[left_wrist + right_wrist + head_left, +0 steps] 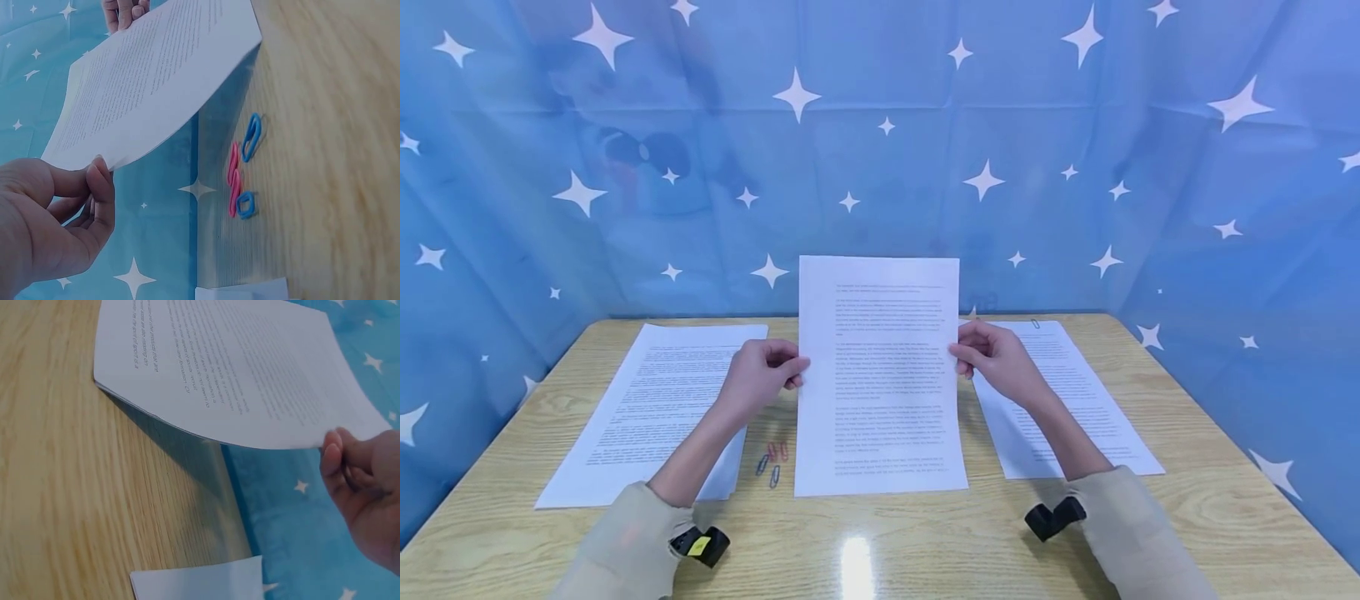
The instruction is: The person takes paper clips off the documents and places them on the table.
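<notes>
Held upright above the middle of the table is a thin sheaf of printed paper [880, 375], its lower edge at or near the tabletop. My left hand [763, 375] pinches its left edge between thumb and fingers, and my right hand [996, 358] pinches the right edge. In the right wrist view, the sheaf [219, 381] bows, and its edge looks thicker than one sheet. Just left of it, several pink and blue paper clips [775, 476] lie on the wood. The left wrist view also shows these clips [252, 137] below the raised paper.
A stack of printed sheets [655, 400] lies on the left of the wooden table [925, 542]. More printed paper [1067, 400] lies at the right, with a dark paper clip [1035, 324] on its far edge. A blue star-patterned curtain [880, 167] hangs behind the table.
</notes>
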The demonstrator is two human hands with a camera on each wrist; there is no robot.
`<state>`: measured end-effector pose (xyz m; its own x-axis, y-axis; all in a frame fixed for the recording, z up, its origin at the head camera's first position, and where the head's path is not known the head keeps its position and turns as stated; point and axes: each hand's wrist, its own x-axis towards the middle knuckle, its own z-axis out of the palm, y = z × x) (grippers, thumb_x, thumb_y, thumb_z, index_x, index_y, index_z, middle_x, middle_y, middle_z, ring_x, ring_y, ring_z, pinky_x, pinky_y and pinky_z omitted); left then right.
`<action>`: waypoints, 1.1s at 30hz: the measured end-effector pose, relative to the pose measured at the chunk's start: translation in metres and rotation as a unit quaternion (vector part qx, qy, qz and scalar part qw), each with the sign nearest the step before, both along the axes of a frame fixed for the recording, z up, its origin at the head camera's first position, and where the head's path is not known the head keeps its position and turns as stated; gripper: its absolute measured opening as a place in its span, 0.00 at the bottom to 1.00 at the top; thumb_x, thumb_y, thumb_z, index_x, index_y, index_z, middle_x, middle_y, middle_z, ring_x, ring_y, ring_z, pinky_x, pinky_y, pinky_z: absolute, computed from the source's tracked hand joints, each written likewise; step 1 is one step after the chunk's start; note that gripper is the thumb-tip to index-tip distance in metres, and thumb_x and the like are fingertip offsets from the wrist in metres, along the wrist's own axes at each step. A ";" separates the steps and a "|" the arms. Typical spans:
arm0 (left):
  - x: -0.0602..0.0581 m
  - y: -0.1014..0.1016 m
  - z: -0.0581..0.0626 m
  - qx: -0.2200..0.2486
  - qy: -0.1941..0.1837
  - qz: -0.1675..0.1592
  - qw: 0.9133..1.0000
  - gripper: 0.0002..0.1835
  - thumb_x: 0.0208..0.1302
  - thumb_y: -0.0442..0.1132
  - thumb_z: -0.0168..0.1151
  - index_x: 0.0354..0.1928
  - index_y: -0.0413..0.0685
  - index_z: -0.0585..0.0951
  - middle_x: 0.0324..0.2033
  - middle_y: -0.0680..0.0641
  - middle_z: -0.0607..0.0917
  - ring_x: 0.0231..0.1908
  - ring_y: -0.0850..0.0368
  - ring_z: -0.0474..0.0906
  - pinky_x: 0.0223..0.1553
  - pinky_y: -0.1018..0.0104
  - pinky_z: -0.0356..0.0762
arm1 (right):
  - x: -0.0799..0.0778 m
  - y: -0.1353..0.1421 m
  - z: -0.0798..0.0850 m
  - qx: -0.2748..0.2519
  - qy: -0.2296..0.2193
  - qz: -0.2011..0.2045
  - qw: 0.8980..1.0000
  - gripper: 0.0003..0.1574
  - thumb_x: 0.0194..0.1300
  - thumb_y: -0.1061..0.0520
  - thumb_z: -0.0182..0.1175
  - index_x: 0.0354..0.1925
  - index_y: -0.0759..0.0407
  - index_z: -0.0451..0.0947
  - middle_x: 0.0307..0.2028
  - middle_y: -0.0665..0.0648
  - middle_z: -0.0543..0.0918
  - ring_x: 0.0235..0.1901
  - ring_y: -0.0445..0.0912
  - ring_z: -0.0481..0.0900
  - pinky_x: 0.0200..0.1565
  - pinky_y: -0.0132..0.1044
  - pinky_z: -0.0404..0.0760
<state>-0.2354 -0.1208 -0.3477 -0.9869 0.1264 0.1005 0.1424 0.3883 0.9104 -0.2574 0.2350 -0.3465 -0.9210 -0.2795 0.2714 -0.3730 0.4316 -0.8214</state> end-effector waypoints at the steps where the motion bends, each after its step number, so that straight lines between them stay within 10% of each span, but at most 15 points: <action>1: -0.001 0.000 0.000 -0.001 -0.003 0.002 1.000 0.09 0.72 0.35 0.62 0.44 0.35 0.84 0.30 0.44 0.85 0.38 0.37 0.83 0.40 0.50 0.82 | -0.001 0.000 -0.001 0.001 0.000 -0.003 1.000 0.08 0.73 0.61 0.61 0.45 0.67 0.78 0.26 0.61 0.82 0.28 0.63 0.80 0.30 0.44 0.84; 33: -0.034 -0.007 -0.021 -0.097 -0.093 -0.004 0.991 0.09 0.69 0.33 0.64 0.43 0.31 0.84 0.28 0.43 0.85 0.28 0.56 0.84 0.36 0.63 0.83 | -0.036 -0.028 -0.039 0.101 -0.125 -0.055 0.985 0.10 0.71 0.60 0.63 0.43 0.69 0.78 0.25 0.58 0.83 0.22 0.44 0.82 0.29 0.35 0.83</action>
